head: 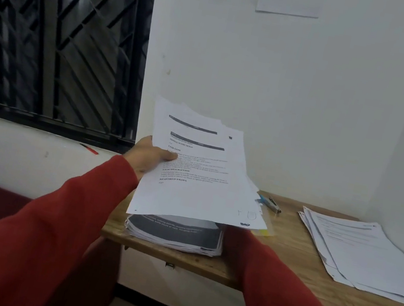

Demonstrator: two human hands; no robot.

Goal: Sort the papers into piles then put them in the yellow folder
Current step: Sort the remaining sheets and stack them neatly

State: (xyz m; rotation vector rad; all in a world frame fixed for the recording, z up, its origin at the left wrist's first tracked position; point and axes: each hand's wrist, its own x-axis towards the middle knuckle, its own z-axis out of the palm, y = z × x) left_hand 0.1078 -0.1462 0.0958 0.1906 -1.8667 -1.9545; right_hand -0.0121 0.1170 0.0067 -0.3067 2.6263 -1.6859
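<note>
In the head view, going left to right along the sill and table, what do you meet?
Red pen on the sill → left hand gripping held sheets → stapler → spread paper pile at the table's right end.

Bare wood on the table [283, 251] lies between the thick stack [175, 234] at its left end and the spread sheets [356, 250] at its right end. A stapler [274, 205] lies near the back edge, against the wall [299, 102].
</note>
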